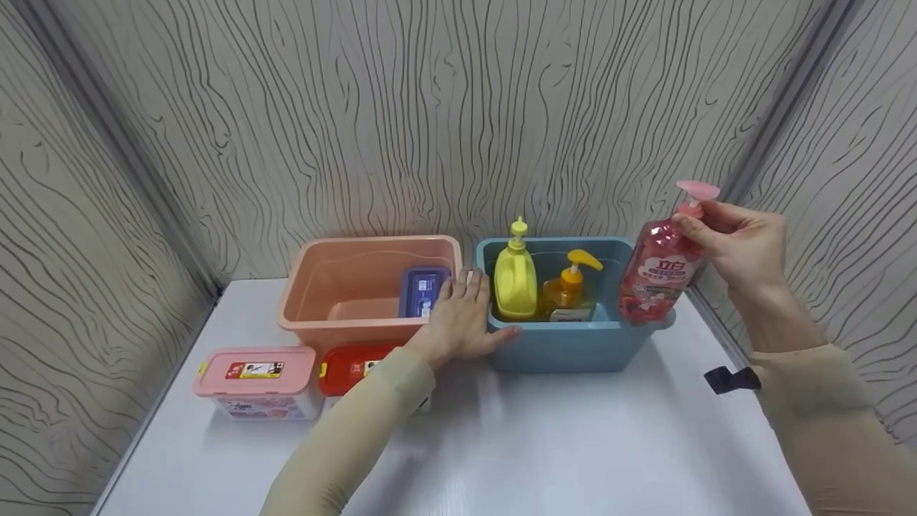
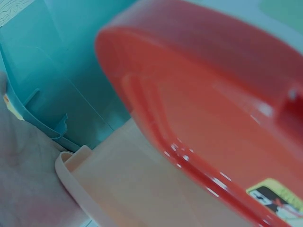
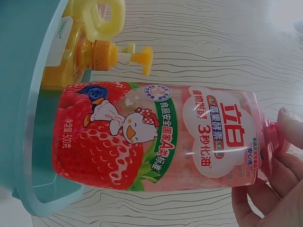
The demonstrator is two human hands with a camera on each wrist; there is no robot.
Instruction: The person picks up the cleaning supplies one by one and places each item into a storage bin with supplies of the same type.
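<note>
My right hand [image 1: 749,244] grips a pink pump bottle [image 1: 659,272] by its neck, with strawberries on the label in the right wrist view. The bottle hangs slightly tilted at the right end of the blue bin [image 1: 573,347]. Inside that bin stand a yellow pump bottle [image 1: 516,283] and an amber pump bottle [image 1: 566,292] with an orange pump. My left hand [image 1: 462,315] lies with fingers straight over the neighbouring rims of the blue bin and the peach bin [image 1: 358,333]. A purple box [image 1: 423,292] sits at the peach bin's right end.
In front of the peach bin are a pink-lidded tub [image 1: 258,380] and a red-lidded tub [image 1: 351,369], the latter partly hidden by the left sleeve. A black clip-like object [image 1: 731,380] is at the white table's right edge. Patterned panels enclose the back and sides.
</note>
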